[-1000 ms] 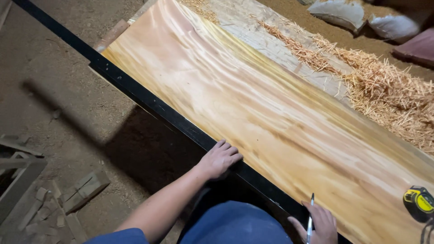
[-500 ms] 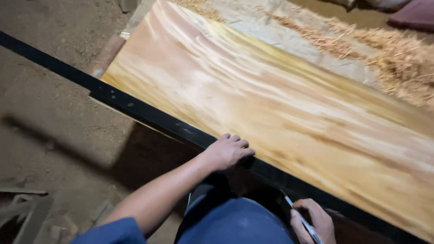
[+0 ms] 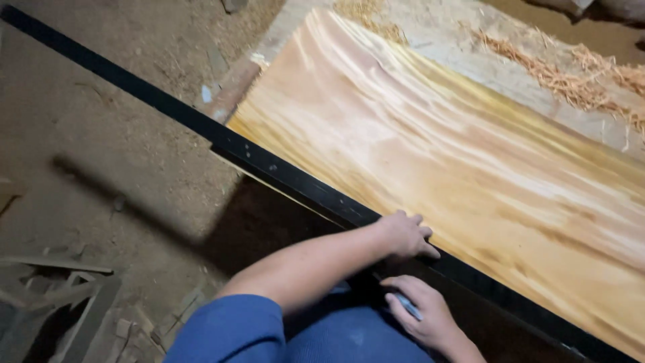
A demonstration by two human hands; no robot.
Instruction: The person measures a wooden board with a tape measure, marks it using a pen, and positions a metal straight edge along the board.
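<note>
Straightedge point(image 3: 282, 171), long and black, lies along the near edge of our pale wood board point(image 3: 457, 161). Our left hand point(image 3: 405, 234) presses flat on it, fingers spread; our right hand point(image 3: 418, 314) is closed around a pen point(image 3: 408, 308) just below. We judge we're lining up to mark; next needs the pen tip at the edge. Since before, the hands have drawn closer together.

Smooth, glossy grained wood board point(image 3: 470, 161); matt black metal straightedge point(image 3: 282, 171); rough sawdust floor point(image 3: 101, 134).
</note>
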